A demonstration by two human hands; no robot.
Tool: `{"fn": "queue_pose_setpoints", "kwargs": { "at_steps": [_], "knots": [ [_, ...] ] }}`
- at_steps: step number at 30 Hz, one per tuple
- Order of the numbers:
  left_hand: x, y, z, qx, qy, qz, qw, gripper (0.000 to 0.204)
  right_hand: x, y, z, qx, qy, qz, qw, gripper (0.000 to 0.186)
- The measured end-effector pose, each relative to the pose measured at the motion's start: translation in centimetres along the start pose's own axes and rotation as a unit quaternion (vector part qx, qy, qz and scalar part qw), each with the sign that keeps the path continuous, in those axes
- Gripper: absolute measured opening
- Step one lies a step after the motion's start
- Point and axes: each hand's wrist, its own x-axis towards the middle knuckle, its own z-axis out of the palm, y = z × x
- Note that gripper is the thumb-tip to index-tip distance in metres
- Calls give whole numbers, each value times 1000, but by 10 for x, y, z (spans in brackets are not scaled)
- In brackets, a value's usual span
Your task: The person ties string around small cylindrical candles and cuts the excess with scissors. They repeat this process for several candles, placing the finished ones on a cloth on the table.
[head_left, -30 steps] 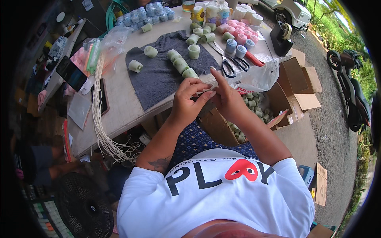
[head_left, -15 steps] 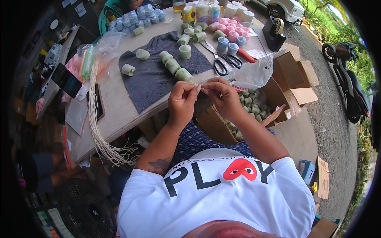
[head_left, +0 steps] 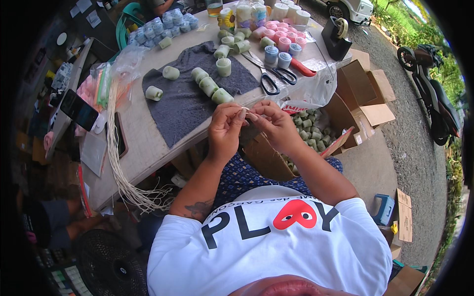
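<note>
So, head view only, here's the rundown:

Left hand: left hand [head_left: 224, 129] has its fingertips pressed together on one end of a thin pale wick-like strand [head_left: 245, 109], just off the near edge of the table [head_left: 143, 148].

Right hand: right hand [head_left: 275, 123] pinches the same strand from the other side, fingertips nearly touching the left's.

Strand: tiny bit of it shows, lying roughly left-to-right between the two pinches; both hands are equally close. Can't make out its full length.

Nearest stuff: pale green cylinder candle [head_left: 222, 95] sits on the dark grey cloth mat [head_left: 187, 103], just beyond the hands toward the table's middle.

Far side: black-handled scissors [head_left: 269, 79] lie past the mat, toward the far edge.

Left edge: bundle of long cream strings [head_left: 114, 143] hangs over it.

Below right: open cardboard box of green candles [head_left: 308, 130] beside the table.
</note>
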Motion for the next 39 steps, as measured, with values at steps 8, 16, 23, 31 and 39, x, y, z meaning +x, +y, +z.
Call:
{"fn": "queue_pose_setpoints", "kwargs": {
  "at_steps": [8, 16, 23, 31, 39],
  "knots": [
    [16, -3, -2, 256, -117, 142, 949, 8, 8, -5, -10, -257, 125, -130, 949, 10],
    [41, 14, -21, 301, -145, 217, 917, 8, 17, -5, -12, -162, -7, 46, 986, 13],
    [36, -11, -26, 39, -98, -5, 994, 7, 31, -18, -9, 41, -121, 75, 989, 16],
    [30, -17, -21, -262, -119, -163, 944, 16, 38, -19, -10, 74, -166, 82, 980, 14],
    [24, -12, -17, -165, -86, -154, 970, 11, 28, -21, 6, -179, -50, -84, 979, 8]
  ]
}}
